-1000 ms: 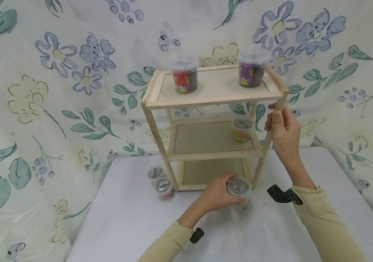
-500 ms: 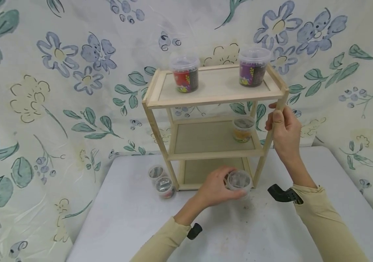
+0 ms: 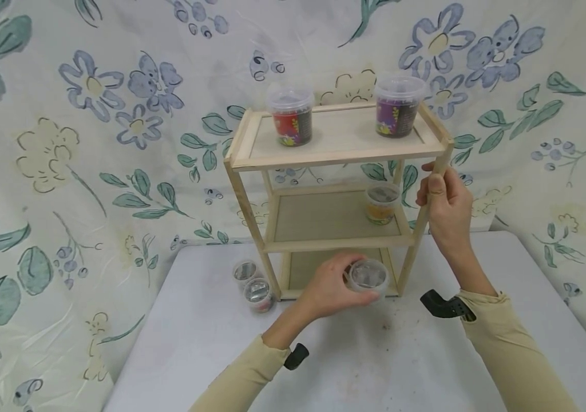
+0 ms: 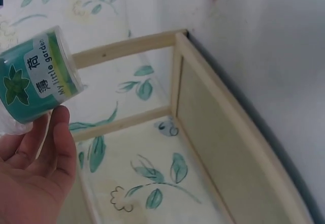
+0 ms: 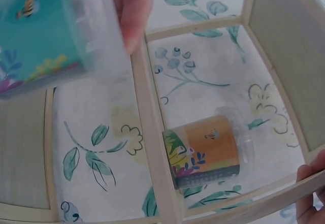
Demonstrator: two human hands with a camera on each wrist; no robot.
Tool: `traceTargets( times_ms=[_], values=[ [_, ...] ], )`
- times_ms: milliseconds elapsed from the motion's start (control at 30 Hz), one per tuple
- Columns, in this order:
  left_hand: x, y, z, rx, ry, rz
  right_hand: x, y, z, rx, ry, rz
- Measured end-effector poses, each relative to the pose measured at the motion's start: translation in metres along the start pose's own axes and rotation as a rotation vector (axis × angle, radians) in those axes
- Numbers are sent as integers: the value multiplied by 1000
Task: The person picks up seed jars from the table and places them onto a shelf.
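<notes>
Tabletop (image 3: 210,355): carries rack (image 3: 334,161) | top shelf (image 3: 341,133): red tub (image 3: 292,123), purple tub (image 3: 397,114); middle shelf (image 3: 319,217): orange tub (image 3: 380,210); seemingly done | right grip (image 3: 448,209): curled round rack post (image 3: 419,226) | left grip (image 3: 330,289): curled round teal tub (image 3: 369,277), before bottom shelf (image 3: 305,272); seemingly pending | two tubs (image 3: 258,294) beside rack; likely outstanding

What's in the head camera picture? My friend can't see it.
A left hand holds a plastic tub before a wooden shelf; the right hand grips its post. Three tubs stand on the shelf, two beside it.
</notes>
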State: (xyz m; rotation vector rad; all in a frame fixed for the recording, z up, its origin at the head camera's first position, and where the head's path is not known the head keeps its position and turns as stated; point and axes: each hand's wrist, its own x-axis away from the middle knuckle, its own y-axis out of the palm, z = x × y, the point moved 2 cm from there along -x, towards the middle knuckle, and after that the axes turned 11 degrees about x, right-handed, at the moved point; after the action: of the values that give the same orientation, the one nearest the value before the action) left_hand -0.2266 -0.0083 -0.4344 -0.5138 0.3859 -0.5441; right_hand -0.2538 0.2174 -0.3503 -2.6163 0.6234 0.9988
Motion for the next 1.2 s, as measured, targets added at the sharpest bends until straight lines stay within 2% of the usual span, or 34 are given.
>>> traceTargets(
  times_ms=[233,433,600,767,900,1067,1200],
  values=[
    [-3,-18,14,-31,53,18,0,0,-2,16,13,-10],
    [-5,-29,22,1,93,38,0,-1,-2,20,10,-16],
    [-9,-43,28,9,107,81,0,-1,-3,3,19,-12],
    [-18,-65,30,10,93,149,1,0,-4,2,30,-14],
    [-25,-82,30,19,49,183,2,1,-4,26,28,-18],
    [-29,-96,26,41,9,193,3,1,-4,37,34,-18],
    [-34,-105,22,25,-8,226,3,0,-3,49,29,-11]
  ],
)
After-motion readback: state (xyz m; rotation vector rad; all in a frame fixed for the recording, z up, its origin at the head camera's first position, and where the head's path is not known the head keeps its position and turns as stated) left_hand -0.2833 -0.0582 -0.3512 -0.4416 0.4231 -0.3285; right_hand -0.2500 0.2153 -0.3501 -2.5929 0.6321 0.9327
